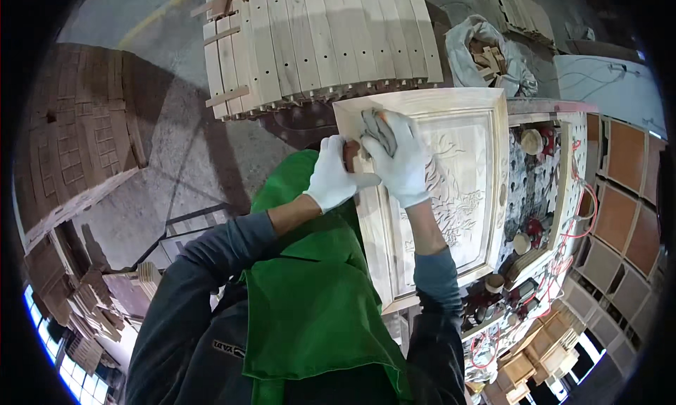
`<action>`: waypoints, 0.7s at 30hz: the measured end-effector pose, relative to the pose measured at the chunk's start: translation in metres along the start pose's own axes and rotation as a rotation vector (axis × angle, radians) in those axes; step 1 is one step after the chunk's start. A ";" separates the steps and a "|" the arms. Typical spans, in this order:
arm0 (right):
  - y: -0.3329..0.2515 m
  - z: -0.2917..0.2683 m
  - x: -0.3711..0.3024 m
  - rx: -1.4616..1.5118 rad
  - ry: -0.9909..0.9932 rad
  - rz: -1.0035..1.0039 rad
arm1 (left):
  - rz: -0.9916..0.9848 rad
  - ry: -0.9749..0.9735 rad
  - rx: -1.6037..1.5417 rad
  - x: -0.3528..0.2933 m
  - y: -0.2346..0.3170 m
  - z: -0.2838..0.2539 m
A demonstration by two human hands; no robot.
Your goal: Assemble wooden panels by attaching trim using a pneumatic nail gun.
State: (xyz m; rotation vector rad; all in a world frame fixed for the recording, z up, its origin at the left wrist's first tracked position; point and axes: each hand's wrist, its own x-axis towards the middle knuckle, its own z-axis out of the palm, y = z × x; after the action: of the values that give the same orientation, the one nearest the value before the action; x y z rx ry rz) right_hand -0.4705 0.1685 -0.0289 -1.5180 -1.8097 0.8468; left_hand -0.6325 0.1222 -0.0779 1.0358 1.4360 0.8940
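A pale carved wooden door panel with a raised frame and a plant-like relief lies in front of me on the right. My left hand, in a white glove, is closed at the panel's left edge. A small reddish-brown piece shows between its thumb and fingers; its kind is unclear. My right hand, also gloved in white and slightly blurred, presses on the frame near the upper left corner. Under its fingers is a folded grey sheet that looks like sandpaper. The two hands nearly touch at the thumbs.
Beyond the panel stands a stack of drilled wooden slats. A white sack holds wood offcuts. Power tools and red hoses lie on the bench to the right. Stacked brown wood stands at left.
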 end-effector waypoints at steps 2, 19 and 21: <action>0.013 0.015 0.009 -0.383 0.016 -0.174 | -0.185 0.025 -0.095 0.005 0.007 0.002; -0.009 0.041 0.053 -0.508 -0.286 -0.129 | -0.245 -0.077 0.215 0.027 0.005 0.015; -0.006 0.034 0.044 -0.511 -0.274 -0.108 | -0.285 -0.076 0.178 0.021 0.006 0.021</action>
State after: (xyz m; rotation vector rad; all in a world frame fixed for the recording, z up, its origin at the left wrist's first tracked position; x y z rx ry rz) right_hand -0.5080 0.2081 -0.0420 -1.6436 -2.4246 0.5857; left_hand -0.6114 0.1436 -0.0821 0.9533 1.5724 0.5237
